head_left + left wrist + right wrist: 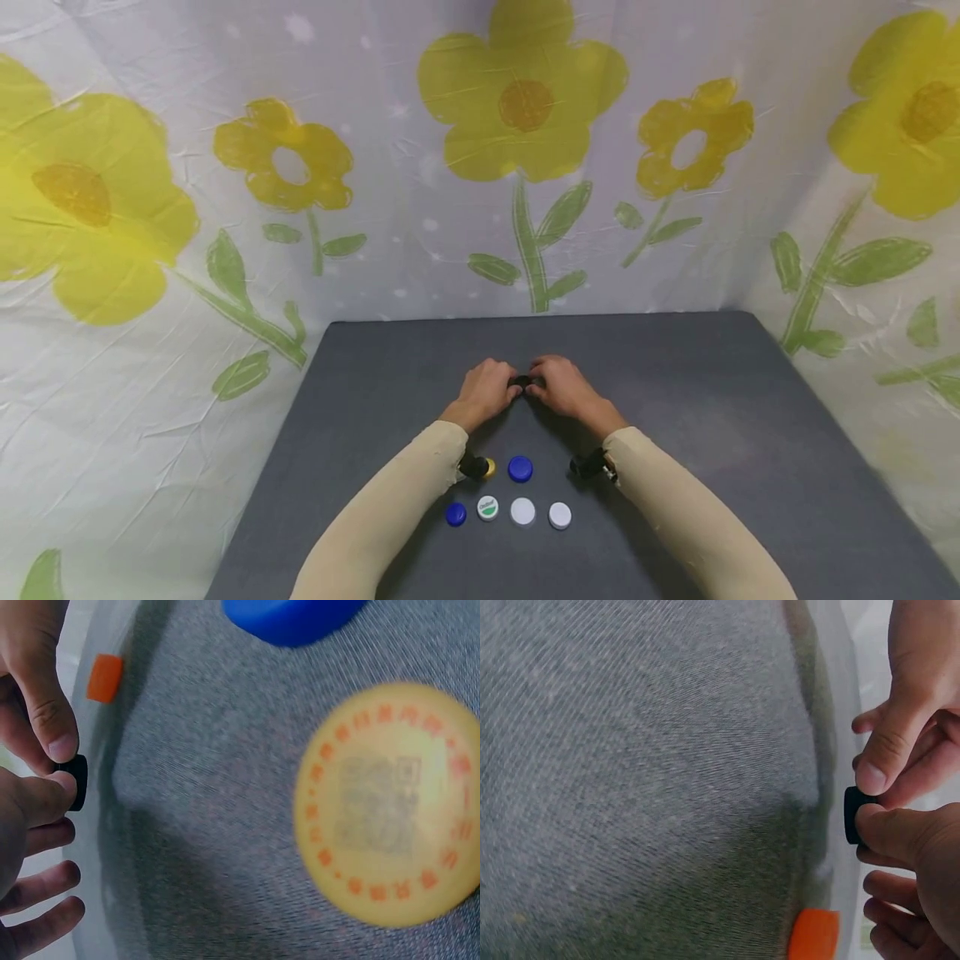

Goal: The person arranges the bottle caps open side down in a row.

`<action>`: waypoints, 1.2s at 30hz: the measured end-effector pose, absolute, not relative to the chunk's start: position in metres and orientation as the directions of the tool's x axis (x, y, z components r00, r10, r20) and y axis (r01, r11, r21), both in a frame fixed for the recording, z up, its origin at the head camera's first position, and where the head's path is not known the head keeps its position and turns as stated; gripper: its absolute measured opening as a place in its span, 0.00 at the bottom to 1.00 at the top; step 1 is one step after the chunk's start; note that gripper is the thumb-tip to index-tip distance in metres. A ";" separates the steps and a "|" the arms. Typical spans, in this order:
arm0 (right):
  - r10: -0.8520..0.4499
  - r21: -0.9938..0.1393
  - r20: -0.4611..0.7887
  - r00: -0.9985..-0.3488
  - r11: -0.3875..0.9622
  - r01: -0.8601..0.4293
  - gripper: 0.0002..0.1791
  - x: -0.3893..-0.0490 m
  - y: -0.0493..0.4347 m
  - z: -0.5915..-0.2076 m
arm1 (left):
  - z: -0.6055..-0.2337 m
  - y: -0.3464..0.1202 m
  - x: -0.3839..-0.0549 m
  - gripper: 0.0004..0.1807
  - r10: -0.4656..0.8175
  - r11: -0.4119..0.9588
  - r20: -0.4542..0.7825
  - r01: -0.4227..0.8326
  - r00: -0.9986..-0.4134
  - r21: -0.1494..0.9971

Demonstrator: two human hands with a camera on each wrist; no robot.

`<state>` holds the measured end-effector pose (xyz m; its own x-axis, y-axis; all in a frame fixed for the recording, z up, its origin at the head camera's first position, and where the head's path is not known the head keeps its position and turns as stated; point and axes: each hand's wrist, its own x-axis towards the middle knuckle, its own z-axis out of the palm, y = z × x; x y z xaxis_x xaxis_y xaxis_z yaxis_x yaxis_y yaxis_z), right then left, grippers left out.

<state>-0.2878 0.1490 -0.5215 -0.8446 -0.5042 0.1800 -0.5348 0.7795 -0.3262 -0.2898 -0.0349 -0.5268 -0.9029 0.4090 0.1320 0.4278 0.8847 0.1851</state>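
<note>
Both hands meet over the far part of the dark table and share a small black bottle cap [521, 381]. My left hand [486, 388] pinches it from the left side, thumb at its edge. From the right, my right hand [566, 388] pinches the same cap [851, 816]. The wrist views show the thumbs close together on the cap's near side, with some left-hand fingers [51, 891] spread free of it. Under the left wrist lies a yellow cap [386, 806] with red print, mostly covered in the head view.
A blue cap [521, 468] lies between the forearms. Nearer stand a smaller blue cap [456, 514], a white-and-green printed cap [487, 507] and two white caps [522, 512], [559, 515]. An orange cap-like piece [105, 678] shows in the wrist views. Flowered sheeting [405, 250] borders the table [675, 383].
</note>
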 end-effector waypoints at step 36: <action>-0.451 -0.447 0.397 -0.799 0.666 -0.598 0.16 -0.211 0.167 -0.468 | -0.453 -0.052 -0.219 0.15 0.602 0.755 0.320 0.651 -0.732 0.070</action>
